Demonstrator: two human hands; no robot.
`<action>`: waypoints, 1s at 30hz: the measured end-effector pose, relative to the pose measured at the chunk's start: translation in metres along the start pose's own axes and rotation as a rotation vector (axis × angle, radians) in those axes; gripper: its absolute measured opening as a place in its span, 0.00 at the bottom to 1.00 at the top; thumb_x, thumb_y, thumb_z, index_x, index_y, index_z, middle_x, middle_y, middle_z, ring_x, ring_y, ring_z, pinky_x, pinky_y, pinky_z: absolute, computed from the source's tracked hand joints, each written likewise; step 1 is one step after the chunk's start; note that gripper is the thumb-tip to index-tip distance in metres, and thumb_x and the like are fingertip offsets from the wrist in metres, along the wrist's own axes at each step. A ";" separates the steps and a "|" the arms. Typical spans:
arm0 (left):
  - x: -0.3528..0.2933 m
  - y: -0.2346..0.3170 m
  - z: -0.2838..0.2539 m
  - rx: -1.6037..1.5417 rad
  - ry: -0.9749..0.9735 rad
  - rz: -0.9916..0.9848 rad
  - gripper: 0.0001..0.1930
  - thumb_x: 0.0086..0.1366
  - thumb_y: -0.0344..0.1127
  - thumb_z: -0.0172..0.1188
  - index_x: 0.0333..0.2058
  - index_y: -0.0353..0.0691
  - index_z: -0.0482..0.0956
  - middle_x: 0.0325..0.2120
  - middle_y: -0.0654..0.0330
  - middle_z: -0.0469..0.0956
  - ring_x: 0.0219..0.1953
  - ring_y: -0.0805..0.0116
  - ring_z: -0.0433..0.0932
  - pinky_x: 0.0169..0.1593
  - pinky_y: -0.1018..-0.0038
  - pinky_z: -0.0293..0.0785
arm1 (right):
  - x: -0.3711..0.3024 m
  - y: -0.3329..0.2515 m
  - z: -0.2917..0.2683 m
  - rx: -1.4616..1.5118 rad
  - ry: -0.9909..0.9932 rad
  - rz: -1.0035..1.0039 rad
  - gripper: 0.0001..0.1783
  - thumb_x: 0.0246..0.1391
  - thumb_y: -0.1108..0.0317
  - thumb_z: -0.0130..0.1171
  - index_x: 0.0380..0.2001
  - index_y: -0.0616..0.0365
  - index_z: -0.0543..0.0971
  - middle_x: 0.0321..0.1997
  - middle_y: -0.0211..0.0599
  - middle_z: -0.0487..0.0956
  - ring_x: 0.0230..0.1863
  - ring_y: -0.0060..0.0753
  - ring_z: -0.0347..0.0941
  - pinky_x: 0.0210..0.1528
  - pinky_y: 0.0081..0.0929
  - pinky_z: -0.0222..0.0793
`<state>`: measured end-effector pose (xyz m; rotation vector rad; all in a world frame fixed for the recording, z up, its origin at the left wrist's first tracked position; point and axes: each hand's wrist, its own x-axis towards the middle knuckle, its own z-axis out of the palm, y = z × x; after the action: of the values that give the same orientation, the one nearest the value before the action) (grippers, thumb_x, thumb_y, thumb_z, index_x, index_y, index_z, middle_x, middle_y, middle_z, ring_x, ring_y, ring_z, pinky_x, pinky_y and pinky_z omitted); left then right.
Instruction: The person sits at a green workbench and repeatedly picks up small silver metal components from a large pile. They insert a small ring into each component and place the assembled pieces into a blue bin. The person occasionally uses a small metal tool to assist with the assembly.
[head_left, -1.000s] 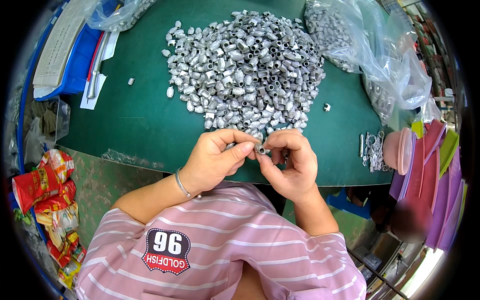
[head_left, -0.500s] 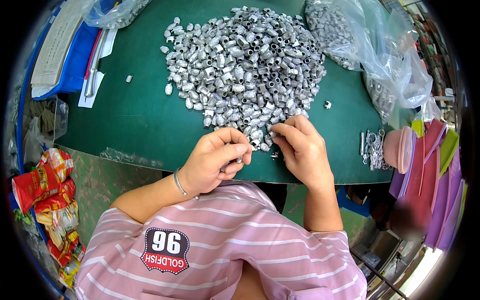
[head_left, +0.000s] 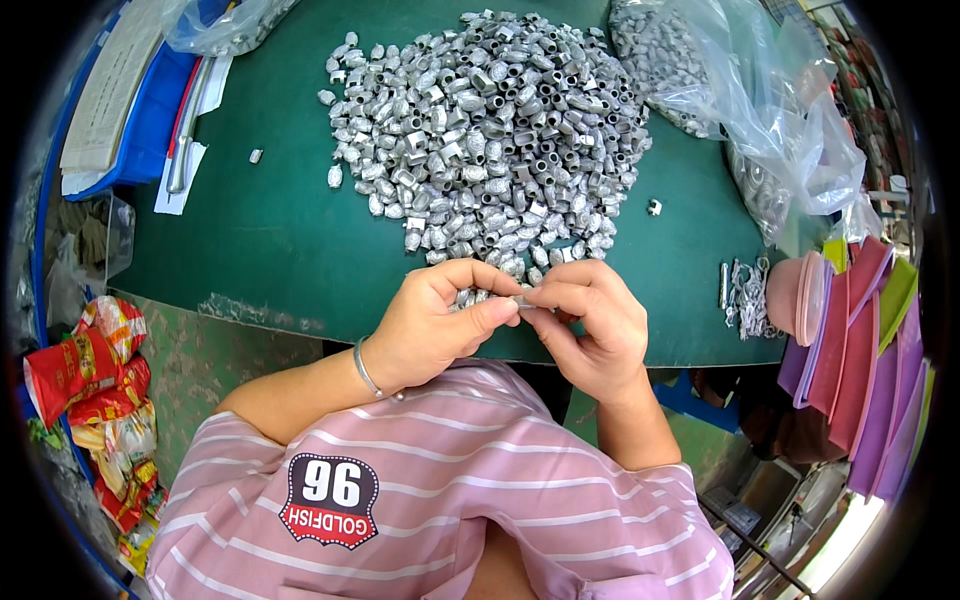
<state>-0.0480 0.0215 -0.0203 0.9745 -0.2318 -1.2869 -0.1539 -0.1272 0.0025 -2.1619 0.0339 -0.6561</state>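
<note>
A large heap of small silver metal beads (head_left: 490,140), barrel-shaped and hollow with patterned sides, lies on a green table. My left hand (head_left: 440,315) is closed at the near edge of the heap, its thumb and forefinger pinching a small silver metal piece (head_left: 521,301). Fingertips of my right hand (head_left: 592,330) meet it there and grip the same piece, most of which is covered. More beads (head_left: 468,298) show in the gap between my left thumb and forefinger; whether they lie in the hand or behind it, I cannot tell.
Clear plastic bags (head_left: 790,150) of metal parts stand at the far right. Small metal clasps (head_left: 745,295) lie near pink and purple bins (head_left: 850,370). At left are a blue tray (head_left: 160,120) and a screwdriver-like tool (head_left: 183,140). Single beads (head_left: 655,207) lie apart.
My right hand has come away from the heap's near edge toward my left hand, and their fingertips now meet. My left hand has turned, its thumb and forefinger now reaching toward the right.
</note>
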 end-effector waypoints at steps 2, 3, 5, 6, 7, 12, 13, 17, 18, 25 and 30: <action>0.000 0.000 0.000 -0.038 -0.004 0.018 0.09 0.63 0.30 0.55 0.41 0.34 0.75 0.21 0.68 0.72 0.19 0.86 0.62 0.19 0.87 0.56 | 0.000 -0.007 -0.001 0.072 -0.015 0.102 0.15 0.37 0.85 0.63 0.31 0.62 0.76 0.31 0.37 0.75 0.23 0.24 0.68 0.23 0.19 0.64; 0.000 0.000 0.000 -0.032 -0.011 0.015 0.09 0.63 0.30 0.55 0.42 0.34 0.75 0.21 0.68 0.71 0.19 0.86 0.62 0.19 0.87 0.56 | -0.003 -0.007 0.001 0.119 0.026 0.117 0.14 0.37 0.85 0.63 0.31 0.62 0.76 0.31 0.37 0.75 0.23 0.23 0.67 0.22 0.18 0.64; 0.000 0.001 0.001 -0.018 -0.025 0.009 0.11 0.64 0.30 0.54 0.44 0.34 0.75 0.19 0.69 0.69 0.18 0.86 0.61 0.19 0.87 0.55 | -0.007 -0.005 0.007 0.214 0.108 0.148 0.14 0.38 0.86 0.62 0.32 0.63 0.75 0.31 0.37 0.75 0.22 0.21 0.65 0.20 0.17 0.62; 0.000 0.001 0.001 -0.035 -0.026 -0.001 0.11 0.64 0.31 0.54 0.44 0.34 0.75 0.19 0.70 0.69 0.18 0.86 0.61 0.19 0.87 0.55 | -0.008 -0.005 0.008 0.205 0.113 0.145 0.14 0.38 0.86 0.61 0.32 0.63 0.75 0.31 0.37 0.75 0.22 0.22 0.66 0.21 0.17 0.62; 0.000 0.001 0.000 -0.051 -0.028 -0.012 0.12 0.64 0.31 0.53 0.44 0.34 0.75 0.18 0.70 0.69 0.18 0.86 0.60 0.19 0.87 0.54 | -0.008 -0.005 0.009 0.196 0.118 0.142 0.14 0.39 0.86 0.61 0.32 0.63 0.75 0.31 0.37 0.76 0.22 0.22 0.66 0.21 0.17 0.62; 0.002 0.002 0.003 -0.068 -0.040 -0.051 0.12 0.65 0.32 0.53 0.45 0.34 0.75 0.18 0.69 0.68 0.18 0.85 0.59 0.18 0.86 0.53 | -0.002 -0.007 -0.001 0.041 0.018 0.065 0.11 0.39 0.86 0.60 0.30 0.64 0.75 0.30 0.39 0.76 0.25 0.28 0.71 0.25 0.21 0.67; 0.001 0.003 0.002 -0.058 -0.051 -0.056 0.12 0.64 0.32 0.53 0.45 0.34 0.74 0.19 0.68 0.69 0.18 0.85 0.59 0.18 0.86 0.53 | 0.001 -0.003 -0.007 -0.039 0.021 0.030 0.11 0.39 0.85 0.60 0.29 0.64 0.76 0.30 0.40 0.76 0.26 0.30 0.72 0.26 0.23 0.68; 0.000 0.004 -0.006 -0.234 -0.092 -0.077 0.09 0.64 0.30 0.50 0.40 0.34 0.74 0.24 0.61 0.72 0.18 0.83 0.62 0.17 0.87 0.54 | 0.001 0.010 -0.024 -0.236 -0.039 0.190 0.10 0.39 0.82 0.62 0.29 0.62 0.77 0.28 0.38 0.74 0.27 0.35 0.73 0.28 0.26 0.68; 0.000 0.003 -0.007 -0.284 -0.103 -0.084 0.07 0.63 0.30 0.49 0.38 0.33 0.73 0.25 0.59 0.72 0.18 0.82 0.62 0.17 0.87 0.54 | -0.002 0.014 -0.025 -0.255 -0.083 0.168 0.10 0.39 0.82 0.63 0.29 0.62 0.77 0.28 0.38 0.74 0.26 0.33 0.72 0.27 0.25 0.67; 0.000 -0.004 -0.008 -0.266 -0.190 -0.183 0.06 0.65 0.33 0.49 0.32 0.36 0.69 0.25 0.57 0.72 0.17 0.81 0.61 0.16 0.87 0.53 | -0.011 0.018 -0.017 -0.399 -0.124 0.154 0.11 0.39 0.82 0.61 0.29 0.61 0.76 0.29 0.38 0.73 0.29 0.39 0.72 0.30 0.29 0.68; -0.001 -0.004 -0.006 -0.229 -0.183 -0.199 0.06 0.65 0.32 0.49 0.31 0.36 0.68 0.26 0.55 0.72 0.16 0.80 0.60 0.17 0.85 0.54 | -0.016 0.025 -0.016 -0.299 -0.076 0.139 0.09 0.40 0.84 0.59 0.29 0.63 0.75 0.30 0.40 0.73 0.30 0.37 0.71 0.32 0.26 0.67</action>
<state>-0.0470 0.0253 -0.0270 0.6972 -0.1259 -1.5508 -0.1707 -0.1508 -0.0149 -2.4434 0.2539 -0.5134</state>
